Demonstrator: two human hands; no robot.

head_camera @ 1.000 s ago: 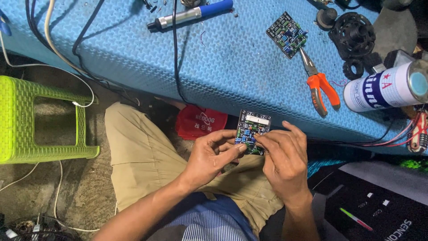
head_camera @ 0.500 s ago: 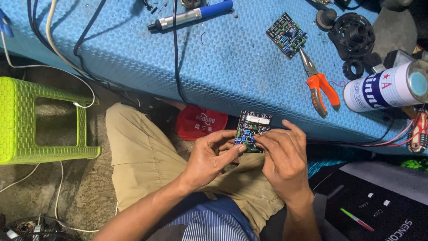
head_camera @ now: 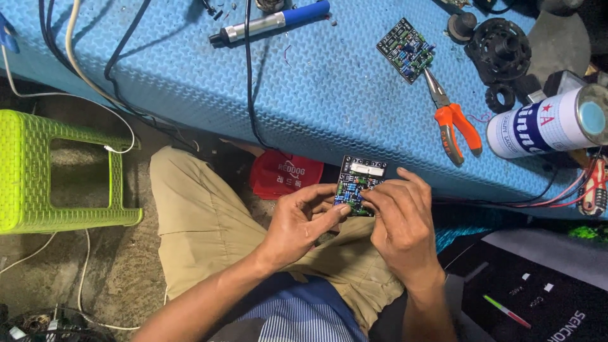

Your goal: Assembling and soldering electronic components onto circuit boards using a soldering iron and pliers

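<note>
Fingers (head_camera: 329,212) of the left hand (head_camera: 297,221) pinch the left edge of a small black circuit board (head_camera: 358,183), thumb on top, while the fingers (head_camera: 380,196) of the right hand (head_camera: 402,221) press together on the components at its lower right. Both hands hold the board above the person's lap, just off the near edge of the blue tabletop (head_camera: 316,95). On the tabletop, well apart from the hands, lie orange-handled pliers (head_camera: 453,117) near the right end, with a second circuit board (head_camera: 405,50) just beyond their tip. A white and blue can (head_camera: 548,123) lies on its side at the right edge. A soldering iron (head_camera: 272,22) with a blue grip rests at the far edge. A green plastic stool (head_camera: 38,171) stands on the floor to the left.
</note>
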